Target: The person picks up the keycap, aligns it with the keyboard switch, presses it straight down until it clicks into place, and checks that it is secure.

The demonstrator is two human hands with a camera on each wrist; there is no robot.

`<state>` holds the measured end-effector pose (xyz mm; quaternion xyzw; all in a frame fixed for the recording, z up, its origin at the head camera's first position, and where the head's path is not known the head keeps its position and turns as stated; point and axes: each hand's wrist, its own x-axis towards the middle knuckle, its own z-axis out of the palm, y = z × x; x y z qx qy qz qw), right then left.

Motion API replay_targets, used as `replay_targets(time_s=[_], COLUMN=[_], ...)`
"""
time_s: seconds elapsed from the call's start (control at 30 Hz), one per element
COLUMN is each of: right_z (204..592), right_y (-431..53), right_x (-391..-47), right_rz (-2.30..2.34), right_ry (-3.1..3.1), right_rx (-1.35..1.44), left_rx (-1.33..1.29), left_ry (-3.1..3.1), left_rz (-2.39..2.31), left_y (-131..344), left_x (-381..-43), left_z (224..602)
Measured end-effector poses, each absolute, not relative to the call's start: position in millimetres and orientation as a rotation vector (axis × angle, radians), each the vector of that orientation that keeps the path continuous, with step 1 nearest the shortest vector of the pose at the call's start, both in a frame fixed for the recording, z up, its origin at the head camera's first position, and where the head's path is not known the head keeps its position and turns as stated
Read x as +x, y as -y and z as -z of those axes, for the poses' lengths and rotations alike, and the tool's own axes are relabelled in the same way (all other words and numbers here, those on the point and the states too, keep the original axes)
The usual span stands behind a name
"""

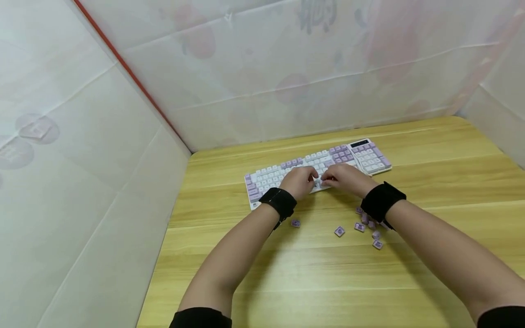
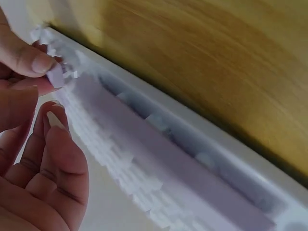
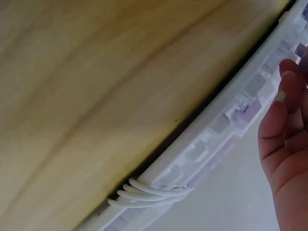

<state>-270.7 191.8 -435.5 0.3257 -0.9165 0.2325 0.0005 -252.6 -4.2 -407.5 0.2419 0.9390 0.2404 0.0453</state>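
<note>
A white and purple keyboard point(image 1: 251, 187) lies near the back of the table, with both hands over its front edge. In the left wrist view, the thumb and a finger of my right hand point(image 1: 344, 176) pinch a small purple keycap point(image 2: 56, 76). Just beside it is my left hand point(image 1: 298, 181), its fingers loosely curled and nothing visible between them. Along the front row, below a long purple key point(image 2: 144, 139), bare switches point(image 2: 159, 122) show. More uncapped switches point(image 3: 197, 151) appear in the right wrist view.
Several loose purple keycaps point(image 1: 359, 227) are scattered in front of the keyboard, some partly behind the right wristband. A single keycap point(image 1: 295, 223) lies near the left wrist. White cable loops point(image 3: 149, 195) cross the keyboard's right part. Sheet-covered walls point(image 1: 246, 68) stand behind and left.
</note>
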Motion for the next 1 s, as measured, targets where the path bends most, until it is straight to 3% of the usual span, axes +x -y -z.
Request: replay_targets(time_s=[0.33, 0.67, 1.0], right_z=[443.0, 435.9, 424.1], right_y=[-196.0, -200.2, -196.5], right_x=[-273.7, -284.5, -290.0], right_rz=[-0.803, -1.338, -1.339], right_ry=[2.828, 3.131, 3.279], right_rx=[1.024, 0.645, 0.448], left_rx=[0.625, 0.494, 0.479], left_ry=[-2.879, -2.845, -2.827], left_rz=[-0.717, -0.771, -0.749], left_y=[-6.8, -14.2, -16.5], left_x=[-264.5, -267.5, -266.0], left_z=[423.5, 425.4, 421.1])
